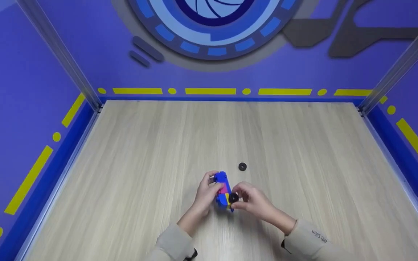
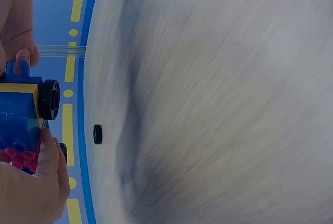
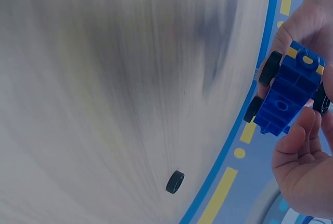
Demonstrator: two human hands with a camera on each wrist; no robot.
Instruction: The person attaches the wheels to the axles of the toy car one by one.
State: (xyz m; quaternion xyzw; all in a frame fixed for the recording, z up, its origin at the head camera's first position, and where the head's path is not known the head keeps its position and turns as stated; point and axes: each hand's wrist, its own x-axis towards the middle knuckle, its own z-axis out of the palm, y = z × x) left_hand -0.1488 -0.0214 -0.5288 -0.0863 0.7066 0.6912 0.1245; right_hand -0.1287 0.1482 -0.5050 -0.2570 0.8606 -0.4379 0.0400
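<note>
A toy vehicle of blue, yellow and pink building bricks (image 1: pixel 222 177) is in my left hand (image 1: pixel 204 194), whose thumb lies along the pink part. My right hand (image 1: pixel 255 202) pinches a black wheel (image 1: pixel 233 197) against the vehicle's right side, by the yellow brick. From the right wrist view, the blue underside (image 3: pixel 289 91) shows, with two black wheels fitted along the opposite side, one of them this wheel (image 3: pixel 270 69). A blue loop sticks out at one end. The left wrist view has pink studs (image 2: pixel 23 159) showing beside my left fingers.
One loose black wheel (image 1: pixel 242 166) lies on the wood-grain table (image 1: pixel 158 145), just beyond the hands. Blue-purple panels with yellow dashes (image 1: pixel 210 91) wall in the back and both sides, with metal posts (image 1: pixel 64 54) at the corners.
</note>
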